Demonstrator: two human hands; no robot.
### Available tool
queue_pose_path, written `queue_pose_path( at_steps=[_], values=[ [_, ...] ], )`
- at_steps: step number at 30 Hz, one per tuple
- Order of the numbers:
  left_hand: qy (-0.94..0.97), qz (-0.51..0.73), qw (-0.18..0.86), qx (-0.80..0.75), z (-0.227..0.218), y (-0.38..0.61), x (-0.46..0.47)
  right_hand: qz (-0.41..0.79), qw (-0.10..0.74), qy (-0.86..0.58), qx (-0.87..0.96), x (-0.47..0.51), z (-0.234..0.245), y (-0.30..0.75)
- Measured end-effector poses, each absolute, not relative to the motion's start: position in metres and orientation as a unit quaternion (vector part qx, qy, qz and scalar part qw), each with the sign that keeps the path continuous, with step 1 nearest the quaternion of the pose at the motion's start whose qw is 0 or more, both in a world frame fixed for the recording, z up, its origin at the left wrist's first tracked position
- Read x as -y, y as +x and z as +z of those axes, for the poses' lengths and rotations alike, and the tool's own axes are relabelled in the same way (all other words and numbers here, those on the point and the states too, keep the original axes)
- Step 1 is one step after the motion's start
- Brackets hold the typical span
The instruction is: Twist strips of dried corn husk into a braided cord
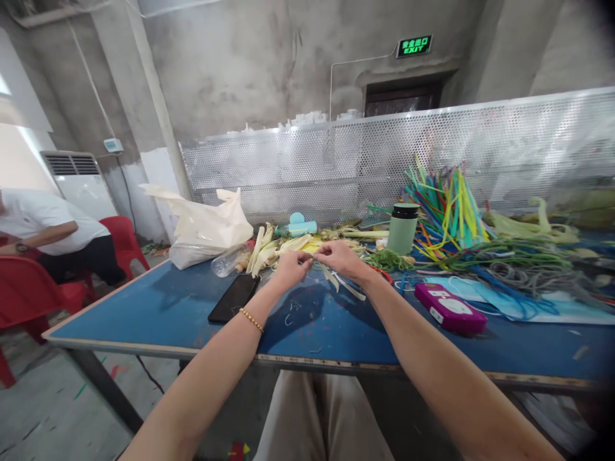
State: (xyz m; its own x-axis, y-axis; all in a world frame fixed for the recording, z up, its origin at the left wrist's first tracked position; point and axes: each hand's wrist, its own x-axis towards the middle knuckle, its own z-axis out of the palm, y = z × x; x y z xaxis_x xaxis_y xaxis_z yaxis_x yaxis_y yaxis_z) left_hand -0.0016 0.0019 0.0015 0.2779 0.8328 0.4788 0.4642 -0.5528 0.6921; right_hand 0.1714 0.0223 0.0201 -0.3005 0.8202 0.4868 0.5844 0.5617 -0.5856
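My left hand (291,267) and my right hand (340,257) meet above the blue table (158,314), fingers pinched together on a thin pale strip (314,259) stretched between them. More pale strips (343,285) hang down from my right hand toward the tabletop. A gold bead bracelet circles my left wrist. A pile of pale leaf-like strips (271,248) lies just behind my hands.
A black phone (234,298) lies left of my hands, a magenta box (449,308) to the right. A green bottle (402,228), coloured strips (446,208), a white plastic bag (206,227) and a clear bottle (230,259) stand farther back. A seated person (48,234) is at far left.
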Motion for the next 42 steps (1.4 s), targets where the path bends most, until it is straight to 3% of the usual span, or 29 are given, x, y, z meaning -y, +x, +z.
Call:
queue_pose_path(
  at_steps=[5,10,19,25,28,32,35,42],
  values=[
    [0.719,0.448,0.376,-0.376,-0.004,-0.001,-0.009,0.190,0.411,-0.417,0.788,-0.021,0.020,0.168],
    [0.663,0.476,0.464,-0.344,0.001,0.000,-0.002,0.290,0.456,-0.408,0.736,-0.014,0.023,0.164],
    [0.670,0.477,0.453,-0.344,0.003,0.000,0.001,0.287,0.486,-0.409,0.717,-0.005,0.030,0.162],
    [0.681,0.475,0.464,-0.308,0.001,-0.001,0.002,0.374,0.567,-0.281,0.678,-0.001,0.037,0.158],
    [0.656,0.480,0.494,-0.309,0.002,-0.001,0.000,0.281,0.585,-0.352,0.675,-0.006,0.037,0.161],
    [0.641,0.477,0.527,-0.289,0.004,-0.001,0.002,0.159,0.486,-0.462,0.724,-0.010,0.032,0.168],
    [0.646,0.477,0.524,-0.283,0.004,-0.001,0.004,0.221,0.448,-0.431,0.751,-0.006,0.030,0.167],
    [0.629,0.502,0.525,-0.277,0.002,0.000,0.002,0.378,0.503,-0.409,0.661,-0.001,0.031,0.157]
  ],
)
